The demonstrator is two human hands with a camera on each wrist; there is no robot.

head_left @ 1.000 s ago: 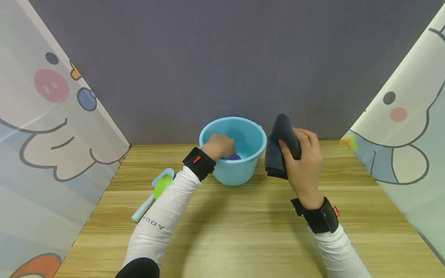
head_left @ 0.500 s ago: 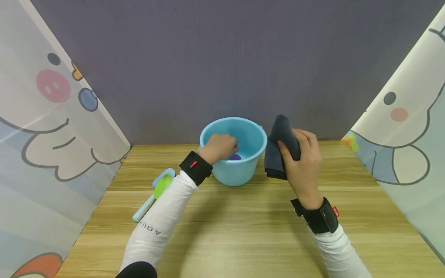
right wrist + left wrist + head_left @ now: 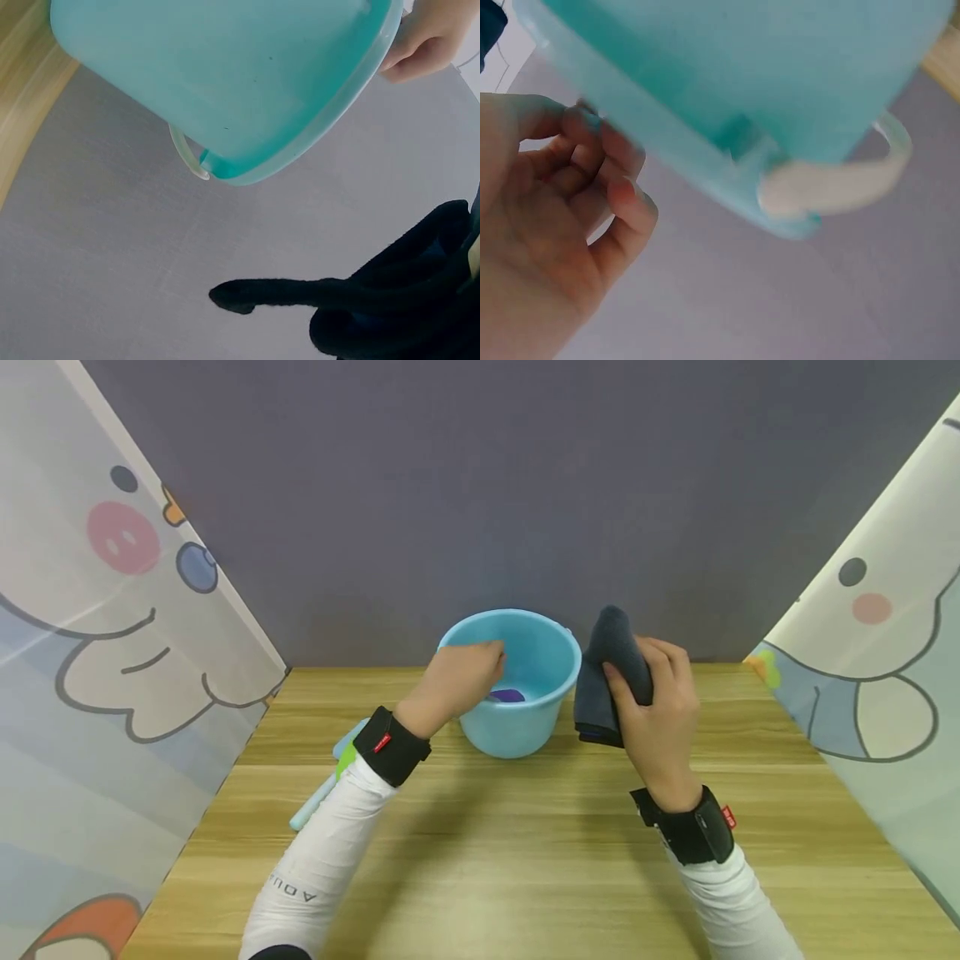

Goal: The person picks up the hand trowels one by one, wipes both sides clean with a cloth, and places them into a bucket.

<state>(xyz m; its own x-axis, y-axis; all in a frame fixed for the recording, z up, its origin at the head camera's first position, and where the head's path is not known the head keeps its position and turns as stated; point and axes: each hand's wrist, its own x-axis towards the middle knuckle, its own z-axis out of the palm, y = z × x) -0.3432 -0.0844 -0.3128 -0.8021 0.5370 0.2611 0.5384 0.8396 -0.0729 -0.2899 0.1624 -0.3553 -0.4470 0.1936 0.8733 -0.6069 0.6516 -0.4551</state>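
Note:
In the head view a light blue bucket (image 3: 510, 733) stands upright on the wooden table with a purple thing (image 3: 510, 695) inside. Over the bucket's left rim is my left hand (image 3: 459, 681). Its fingers are loosely curled in the left wrist view, and nothing shows between them. My right hand (image 3: 663, 718) grips a folded dark grey cloth (image 3: 617, 652) in the air, right of the bucket. The right wrist view has this cloth (image 3: 390, 300) at lower right, with most of the hand hidden.
A light blue toy shovel handle (image 3: 315, 802) and a green piece (image 3: 347, 758) lie on the table (image 3: 525, 860) at left, partly hidden by my left sleeve. A grey wall (image 3: 480, 510) rises behind the bucket. Printed panels stand at both sides.
My left hand has come up and back out of the bucket to its left rim, and the left forearm covers more of the green piece. My right hand and cloth have hardly moved.

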